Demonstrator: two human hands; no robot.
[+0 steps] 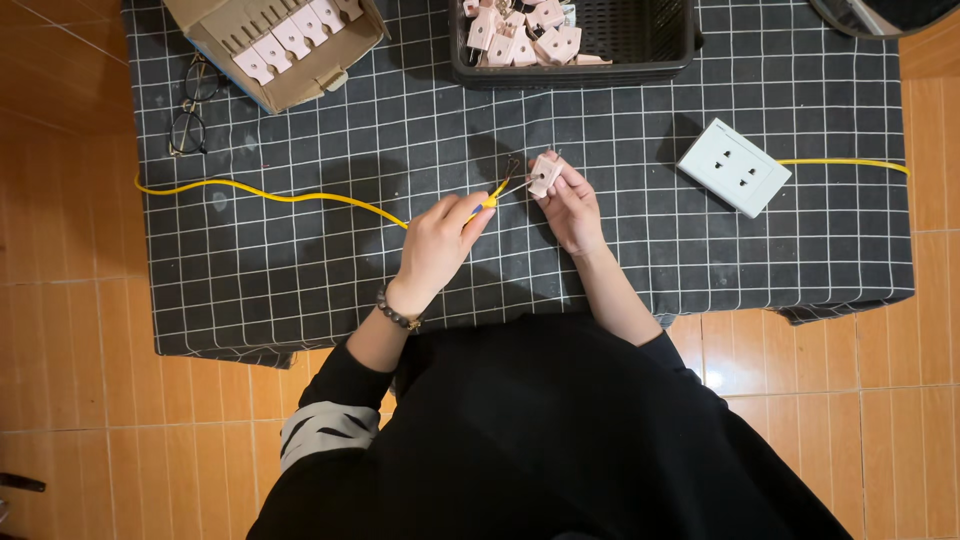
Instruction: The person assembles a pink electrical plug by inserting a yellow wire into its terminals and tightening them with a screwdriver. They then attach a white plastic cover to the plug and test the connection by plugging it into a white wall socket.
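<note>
My left hand (437,245) pinches the end of a yellow cable (290,197) between thumb and fingertips, closed tight on it near its stripped tip, where dark bare wire strands (510,172) fan out past the yellow sheath; my right hand (572,208) is closed around a small pale pink plug (544,175), held upright at the fingertips just beside those strands; whether wire and plug touch I cannot tell, they are that close. Both hands hover over the middle of a table covered with a black cloth with a white grid (400,290); the cable trails away from my left hand to the left across the cloth, in a shallow wave, to the cloth's left edge.

To the right of my right hand, well apart, lies a pale grey-green wall socket plate (733,166), tilted, with a second stretch of yellow cable (850,163) running from behind it to the right edge. At the far edge, a black plastic basket (640,45) holds a heap of the same pink plugs; to its left a cardboard box (215,30) holds more of them in a neat row. A pair of dark-rimmed glasses (188,110) lies near the box, on the cloth's left side; on my left wrist sits a bead bracelet (397,312).
</note>
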